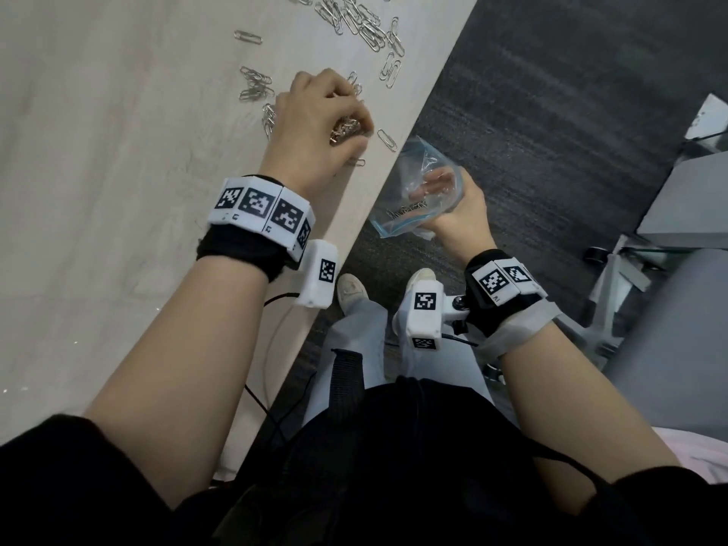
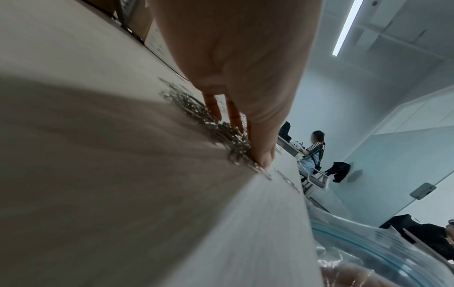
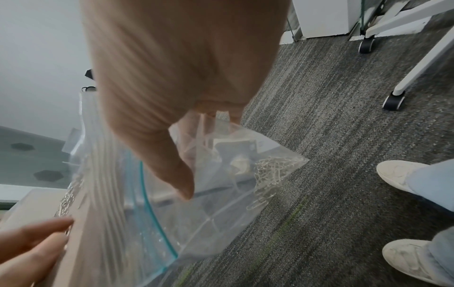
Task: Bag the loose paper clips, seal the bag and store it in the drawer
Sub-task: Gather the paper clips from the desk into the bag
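Left hand (image 1: 319, 124): fingers curled down on the desk (image 1: 98, 151), thumb and fingertips gathered round a small bunch of paper clips (image 1: 346, 130) close to the desk's near edge. From the left wrist view the fingertips (image 2: 264, 157) press on the desk surface among the clips; how many are held is not clear.

Right hand (image 1: 459, 208): off the desk, just past its edge and lower than the top, over the carpet (image 1: 551, 112). Fingers curled round the clear zip bag (image 1: 417, 191), some showing through the plastic on the inside of the mouth, thumb (image 3: 172, 170) outside against the wall. The mouth, edged by a blue-green zip strip (image 3: 147, 203), is held open and faces the desk edge. A cluster of bagged clips (image 3: 272, 174) lies in the lower corner of the bag.

Farther out: loose clips (image 1: 354, 17) scattered and heaped on the desk beyond the left hand, a few single ones near the edge. Both wrists carry bands with black-and-white marker tiles (image 1: 260, 206). Below, the person's pale shoes (image 3: 403, 174) stand on the carpet; a white caster leg (image 3: 395, 99) stands near. The drawer is not in sight.
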A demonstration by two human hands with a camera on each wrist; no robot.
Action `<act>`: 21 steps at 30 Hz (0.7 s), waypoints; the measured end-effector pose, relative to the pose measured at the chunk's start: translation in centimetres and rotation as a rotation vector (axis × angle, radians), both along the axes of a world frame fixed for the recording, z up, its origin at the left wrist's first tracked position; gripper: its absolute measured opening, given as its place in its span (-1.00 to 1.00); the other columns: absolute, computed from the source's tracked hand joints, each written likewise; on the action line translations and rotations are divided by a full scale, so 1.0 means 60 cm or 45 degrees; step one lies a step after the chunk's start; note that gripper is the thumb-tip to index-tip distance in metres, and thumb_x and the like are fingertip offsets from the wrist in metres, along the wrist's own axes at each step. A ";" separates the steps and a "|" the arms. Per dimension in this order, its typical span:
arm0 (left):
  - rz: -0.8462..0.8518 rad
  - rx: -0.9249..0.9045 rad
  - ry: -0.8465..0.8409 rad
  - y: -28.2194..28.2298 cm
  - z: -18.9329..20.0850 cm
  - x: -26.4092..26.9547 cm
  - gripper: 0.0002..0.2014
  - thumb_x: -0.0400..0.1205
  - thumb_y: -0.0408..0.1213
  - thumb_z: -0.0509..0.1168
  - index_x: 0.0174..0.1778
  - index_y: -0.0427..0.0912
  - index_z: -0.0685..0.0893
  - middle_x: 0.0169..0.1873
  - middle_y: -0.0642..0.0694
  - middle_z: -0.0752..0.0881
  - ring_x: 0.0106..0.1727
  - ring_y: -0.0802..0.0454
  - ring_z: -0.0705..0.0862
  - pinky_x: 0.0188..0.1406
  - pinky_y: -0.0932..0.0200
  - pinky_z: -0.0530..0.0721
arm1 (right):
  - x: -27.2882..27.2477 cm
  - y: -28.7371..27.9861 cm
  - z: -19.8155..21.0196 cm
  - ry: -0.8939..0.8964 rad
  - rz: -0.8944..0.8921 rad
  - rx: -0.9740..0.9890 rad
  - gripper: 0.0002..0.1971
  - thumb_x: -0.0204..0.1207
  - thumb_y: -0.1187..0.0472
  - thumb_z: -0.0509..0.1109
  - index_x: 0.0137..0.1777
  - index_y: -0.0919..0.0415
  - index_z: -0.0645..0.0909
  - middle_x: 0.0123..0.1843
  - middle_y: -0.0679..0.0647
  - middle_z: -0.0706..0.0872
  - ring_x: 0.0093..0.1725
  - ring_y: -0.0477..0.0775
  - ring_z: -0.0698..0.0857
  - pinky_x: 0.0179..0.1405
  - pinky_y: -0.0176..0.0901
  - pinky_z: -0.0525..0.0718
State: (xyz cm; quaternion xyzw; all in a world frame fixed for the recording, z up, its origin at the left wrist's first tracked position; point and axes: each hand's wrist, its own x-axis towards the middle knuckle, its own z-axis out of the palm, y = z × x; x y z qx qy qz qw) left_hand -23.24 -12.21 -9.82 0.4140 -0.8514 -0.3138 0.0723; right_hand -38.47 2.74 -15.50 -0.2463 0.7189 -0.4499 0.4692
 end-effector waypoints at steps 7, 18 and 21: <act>0.148 -0.027 -0.005 0.020 0.015 0.051 -0.79 0.44 -0.04 0.40 -0.04 0.05 0.74 0.07 0.01 0.66 0.26 -0.05 0.45 0.15 0.06 0.15 | 0.015 -0.002 -0.003 0.027 0.025 0.005 -0.46 0.14 0.57 0.63 -0.06 0.08 0.49 -0.11 -0.05 0.68 -0.10 -0.06 0.70 -0.06 -0.34 0.70; 0.011 0.180 -0.408 -0.002 0.024 0.092 0.31 -0.18 0.37 0.40 0.59 0.15 0.14 0.65 0.01 -0.06 0.64 -0.17 -0.16 0.52 -0.34 -0.15 | 0.027 0.006 -0.002 0.028 0.003 -0.028 -0.47 0.10 0.50 0.67 -0.09 0.03 0.51 -0.13 -0.05 0.69 -0.13 -0.09 0.71 -0.04 -0.27 0.72; 0.035 0.106 -0.279 0.003 0.022 0.086 0.12 -0.07 0.33 0.47 0.49 0.14 0.38 0.56 0.02 0.24 0.52 -0.17 0.15 0.44 -0.11 0.15 | 0.029 0.007 0.001 0.017 -0.016 -0.036 -0.46 0.10 0.52 0.66 -0.09 0.02 0.51 -0.13 -0.06 0.70 -0.19 -0.25 0.72 -0.08 -0.34 0.71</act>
